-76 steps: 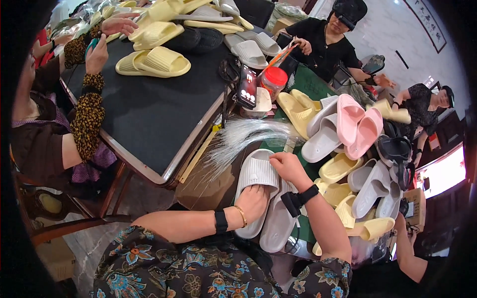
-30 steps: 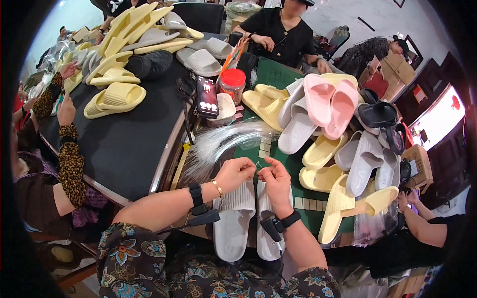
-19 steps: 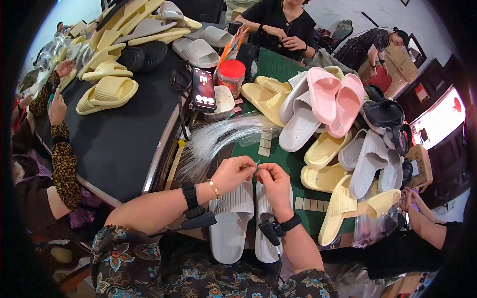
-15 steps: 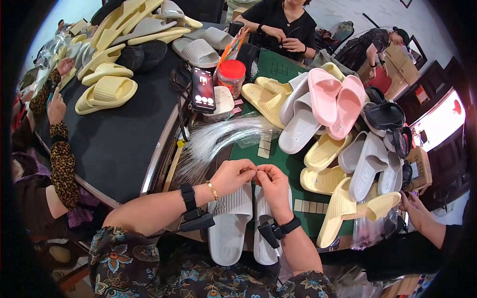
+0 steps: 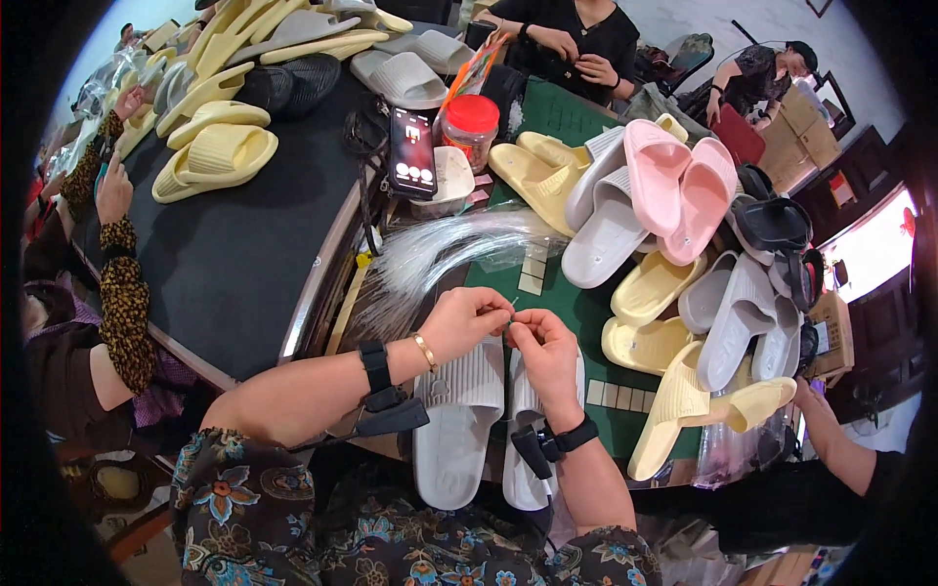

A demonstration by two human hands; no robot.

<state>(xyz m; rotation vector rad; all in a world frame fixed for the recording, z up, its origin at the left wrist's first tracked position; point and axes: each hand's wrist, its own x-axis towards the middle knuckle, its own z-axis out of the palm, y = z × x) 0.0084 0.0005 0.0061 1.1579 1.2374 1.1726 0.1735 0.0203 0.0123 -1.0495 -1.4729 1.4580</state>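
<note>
My left hand and my right hand meet fingertip to fingertip above a pair of grey slide sandals. Both are closed in a pinch. A tiny thin end pokes up between the fingertips; what it belongs to is too small to make out. Under my left wrist lies the left grey slide sandal, sole down with its ribbed strap toward the far side. The right grey slide sandal is partly covered by my right hand and wrist. Just beyond my hands spreads a bundle of clear plastic strands.
Right of my hands, yellow, grey and pink slides are heaped on the green mat. A lit phone, a white tub and a red-lidded jar stand beyond. Co-workers sit around; more slides lie on the black table.
My hands have shifted slightly farther from me, still pinched together, and a thin end now shows above the fingertips. The view has tilted a little; the sandals lie as before.
</note>
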